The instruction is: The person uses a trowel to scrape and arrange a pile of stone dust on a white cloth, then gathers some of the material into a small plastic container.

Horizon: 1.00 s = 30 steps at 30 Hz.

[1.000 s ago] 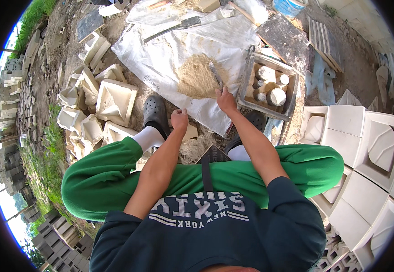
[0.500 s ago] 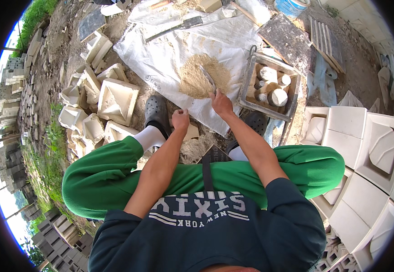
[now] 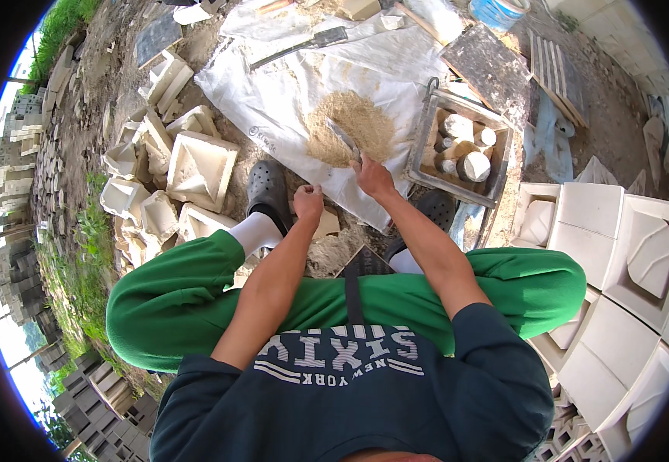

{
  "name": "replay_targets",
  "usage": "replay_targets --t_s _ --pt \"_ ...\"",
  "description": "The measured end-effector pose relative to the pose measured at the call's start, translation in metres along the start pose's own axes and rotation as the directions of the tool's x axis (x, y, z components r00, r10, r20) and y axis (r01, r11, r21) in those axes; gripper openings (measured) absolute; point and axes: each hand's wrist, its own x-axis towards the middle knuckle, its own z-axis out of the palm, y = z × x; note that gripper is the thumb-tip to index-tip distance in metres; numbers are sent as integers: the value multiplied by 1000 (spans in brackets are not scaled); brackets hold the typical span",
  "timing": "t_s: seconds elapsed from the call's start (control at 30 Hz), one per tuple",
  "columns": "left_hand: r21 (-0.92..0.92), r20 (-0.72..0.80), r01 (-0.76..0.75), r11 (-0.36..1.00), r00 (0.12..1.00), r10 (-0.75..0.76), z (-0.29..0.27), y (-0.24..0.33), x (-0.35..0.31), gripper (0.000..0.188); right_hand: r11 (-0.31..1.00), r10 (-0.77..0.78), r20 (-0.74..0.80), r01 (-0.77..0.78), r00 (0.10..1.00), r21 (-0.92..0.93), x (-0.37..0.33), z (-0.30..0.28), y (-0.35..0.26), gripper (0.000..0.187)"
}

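In my right hand (image 3: 374,179) is the handle of a trowel (image 3: 341,134). Its narrow grey blade lies over a pile of tan sandy powder (image 3: 365,119). The pile is heaped on a white woven sheet (image 3: 273,100) spread on the ground. My left hand (image 3: 308,202) is closed at the near edge of that sheet, beside my left clog (image 3: 267,191). Whatever its fingers hold, if anything, is hidden. Right of the pile stands a grey box mould (image 3: 419,173) with several pale round-topped cores (image 3: 473,165) inside.
Cream moulded blocks (image 3: 202,173) lie jumbled at the left. Larger pale blocks (image 3: 590,212) are stacked at the right. A long flat bar tool (image 3: 297,48) lies across the far sheet. Beyond the box are a dark board (image 3: 488,69) and a blue bucket (image 3: 498,11).
The trowel blade has swung left and slightly down across the powder, with my right hand shifting slightly left. My left hand has stayed almost in place.
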Motion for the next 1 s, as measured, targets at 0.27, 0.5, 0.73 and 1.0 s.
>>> replay_targets --t_s 0.27,0.5,0.73,1.0 --pt "21 34 16 1000 999 -17 6 2 -4 32 996 -30 -14 31 999 79 2 0 3 45" --pt "-16 23 85 996 996 -85 6 12 -10 33 976 -184 -71 173 980 -128 19 -3 3 46" --pt "-41 20 136 990 991 -135 10 22 -12 34 968 -223 -105 207 969 -145 47 -3 -1 41" --pt "-80 9 164 983 986 -164 8 12 -10 33 977 -143 -97 125 985 -172 52 -1 -15 47"
